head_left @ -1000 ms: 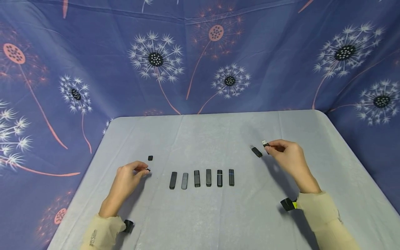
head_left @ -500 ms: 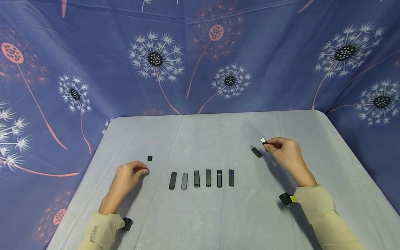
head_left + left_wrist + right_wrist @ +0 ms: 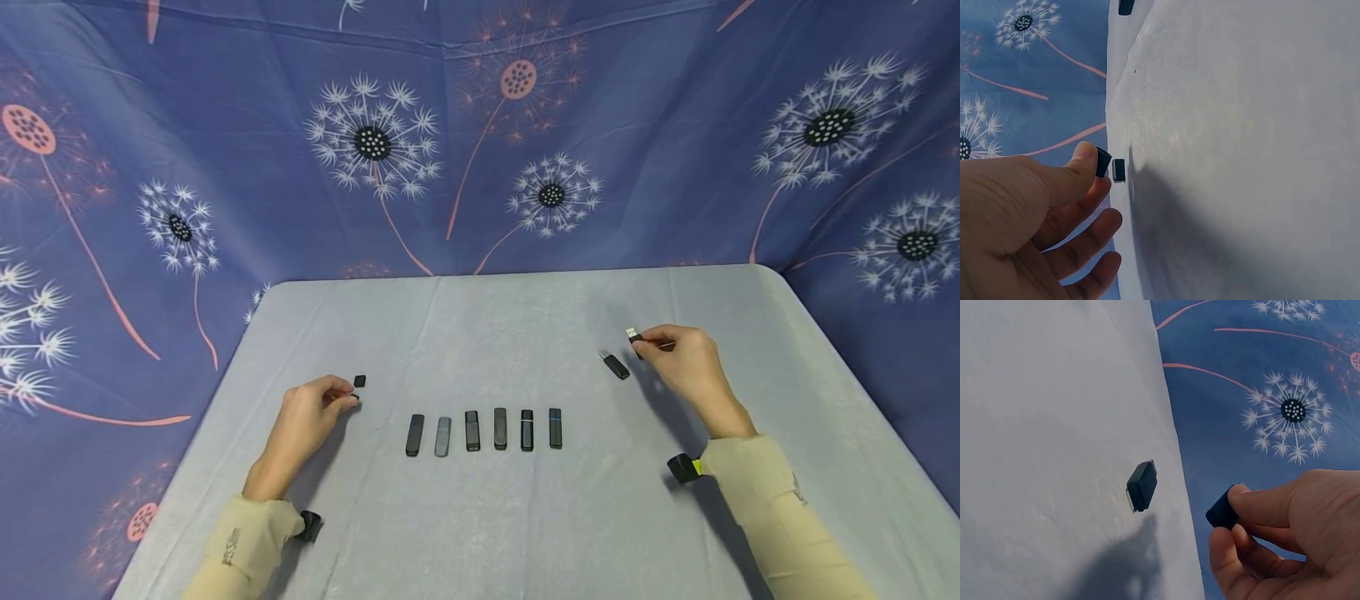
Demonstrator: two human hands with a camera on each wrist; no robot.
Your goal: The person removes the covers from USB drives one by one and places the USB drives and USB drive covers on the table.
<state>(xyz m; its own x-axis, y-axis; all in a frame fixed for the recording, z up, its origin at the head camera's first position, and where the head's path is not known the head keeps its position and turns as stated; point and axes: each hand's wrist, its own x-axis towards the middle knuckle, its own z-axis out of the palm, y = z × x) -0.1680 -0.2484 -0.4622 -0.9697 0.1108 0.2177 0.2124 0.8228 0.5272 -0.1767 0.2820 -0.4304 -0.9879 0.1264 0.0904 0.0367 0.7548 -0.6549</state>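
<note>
My left hand [image 3: 307, 429] pinches a small black cap [image 3: 1103, 163] between thumb and fingers. Close beyond it, a second black cap [image 3: 360, 381] lies on the table; the left wrist view shows this lying cap [image 3: 1119, 170] just right of the held one. Over at the right, my right hand [image 3: 688, 367] grips an uncapped black USB flash drive [image 3: 634, 336], its metal plug pointing away from me. Most of its body is behind the fingers in the head view. Another uncapped USB flash drive [image 3: 616, 366] rests on the table just left of that hand, also visible as a dark flash drive [image 3: 1142, 486] in the right wrist view.
Several capped USB flash drives [image 3: 500, 429], black and grey, stand in a side-by-side row across the middle of the table, between my hands. The light grey tablecloth [image 3: 487, 525] covers the table. Behind it hangs a blue dandelion-print curtain [image 3: 465, 167].
My left hand has shifted slightly away from me, bringing its cap closer to the lying one. The right hand has risen a little forward and left with its flash drive.
</note>
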